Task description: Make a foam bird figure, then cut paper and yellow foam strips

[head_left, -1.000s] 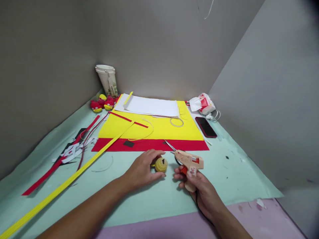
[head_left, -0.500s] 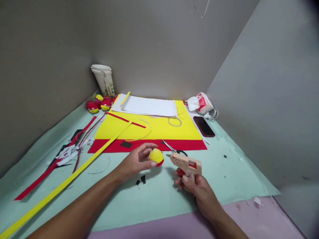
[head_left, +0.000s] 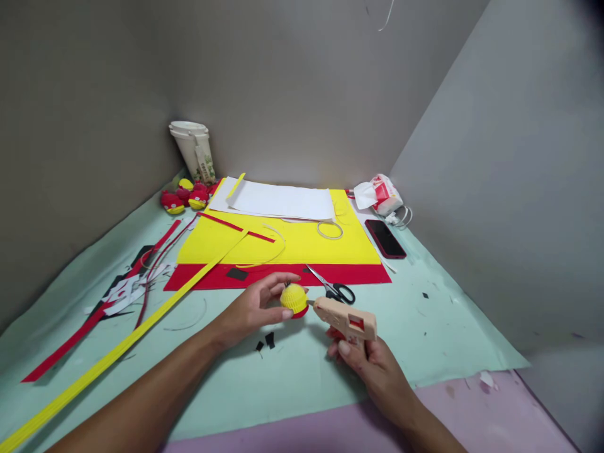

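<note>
Between thumb and fingers, my left hand (head_left: 255,308) holds a small round yellow and red craft piece (head_left: 293,298), ridged on its yellow side. My right hand (head_left: 361,358) is wrapped round the handle of a beige glue gun (head_left: 346,318). The gun's nozzle points left and is at the right edge of the craft piece; whether they touch I cannot tell. Black-handled scissors (head_left: 337,292) lie just behind the gun, blades over a red sheet. Small black scraps (head_left: 269,340) are on the mat below my left hand.
Yellow sheet (head_left: 226,242), red sheet (head_left: 189,277) and white paper (head_left: 283,201) lie ahead. A long yellow strip (head_left: 141,330) crosses the left side, near red strips. Farther back are a cup (head_left: 191,148), red-and-yellow pieces (head_left: 172,202), a phone (head_left: 385,239) and a tissue pack (head_left: 387,196).
My right hand has brought the glue gun left and slightly down, so its nozzle is now at the craft piece. More of the scissors shows. My left hand keeps its hold.
</note>
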The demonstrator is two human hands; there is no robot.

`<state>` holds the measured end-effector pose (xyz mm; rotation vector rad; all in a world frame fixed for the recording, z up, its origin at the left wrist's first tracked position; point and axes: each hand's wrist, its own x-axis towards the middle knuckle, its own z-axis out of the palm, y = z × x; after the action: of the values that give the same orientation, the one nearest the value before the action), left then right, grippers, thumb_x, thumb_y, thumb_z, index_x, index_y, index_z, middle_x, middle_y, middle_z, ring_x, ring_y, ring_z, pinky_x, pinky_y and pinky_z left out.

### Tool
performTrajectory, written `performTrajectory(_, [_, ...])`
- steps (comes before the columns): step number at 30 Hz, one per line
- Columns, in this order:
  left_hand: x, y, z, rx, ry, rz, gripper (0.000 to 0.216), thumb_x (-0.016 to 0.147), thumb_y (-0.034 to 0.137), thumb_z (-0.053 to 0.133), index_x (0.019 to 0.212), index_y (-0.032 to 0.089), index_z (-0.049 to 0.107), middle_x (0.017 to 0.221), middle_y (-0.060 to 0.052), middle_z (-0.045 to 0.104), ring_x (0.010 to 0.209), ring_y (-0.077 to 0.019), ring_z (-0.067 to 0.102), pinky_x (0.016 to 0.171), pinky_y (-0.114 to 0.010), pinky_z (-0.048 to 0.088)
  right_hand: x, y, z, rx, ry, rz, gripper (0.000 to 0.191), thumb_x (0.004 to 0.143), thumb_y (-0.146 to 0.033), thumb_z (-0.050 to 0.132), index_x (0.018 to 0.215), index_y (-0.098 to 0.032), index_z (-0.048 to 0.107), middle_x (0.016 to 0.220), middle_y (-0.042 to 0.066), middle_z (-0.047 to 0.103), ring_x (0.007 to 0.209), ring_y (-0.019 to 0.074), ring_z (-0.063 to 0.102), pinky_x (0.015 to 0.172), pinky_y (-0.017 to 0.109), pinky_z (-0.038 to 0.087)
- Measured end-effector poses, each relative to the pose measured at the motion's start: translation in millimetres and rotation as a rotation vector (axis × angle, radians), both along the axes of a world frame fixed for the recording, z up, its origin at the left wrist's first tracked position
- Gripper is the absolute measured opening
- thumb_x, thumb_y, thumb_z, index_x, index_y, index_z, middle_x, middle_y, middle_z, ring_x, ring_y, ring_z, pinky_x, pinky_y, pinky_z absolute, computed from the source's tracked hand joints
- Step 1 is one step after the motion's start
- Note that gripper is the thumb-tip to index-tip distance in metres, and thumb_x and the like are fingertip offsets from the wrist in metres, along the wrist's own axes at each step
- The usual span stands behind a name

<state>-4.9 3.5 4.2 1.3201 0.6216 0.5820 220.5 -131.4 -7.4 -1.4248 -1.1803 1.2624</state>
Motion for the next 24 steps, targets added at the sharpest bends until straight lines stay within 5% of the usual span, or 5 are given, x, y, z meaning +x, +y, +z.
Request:
performTrajectory(6, [0.1, 0.2, 0.8, 0.006, -0.009, -0.007, 0.06, 0.077, 0.031, 0.074, 0.13, 0.022, 0.049, 0.13, -0.013, 0.061, 0.122, -0.0279, 0.056, 0.103, -0.043, 0.041, 0.4, 0.2, -4.2, -0.015, 0.036, 0.005, 0.042, 0.089, -0.048, 0.062, 0.121, -0.022, 0.063, 0.103, 0.009, 0.071, 0.097, 0.0261, 0.063, 0.087, 0.04, 0.047])
performTrajectory(24, [-0.7, 0.3, 2.3, 0.012, -0.014, -0.001, 0.061, 0.077, 0.03, 0.074, 0.131, 0.021, 0.048, 0.128, -0.014, 0.063, 0.12, -0.029, 0.057, 0.102, -0.046, 0.042, 1.1, -0.2, -4.2, -0.003, 0.03, 0.014, 0.042, 0.091, -0.047, 0.061, 0.125, -0.023, 0.062, 0.107, 0.009, 0.07, 0.1, 0.0259, 0.063, 0.087, 0.038, 0.048])
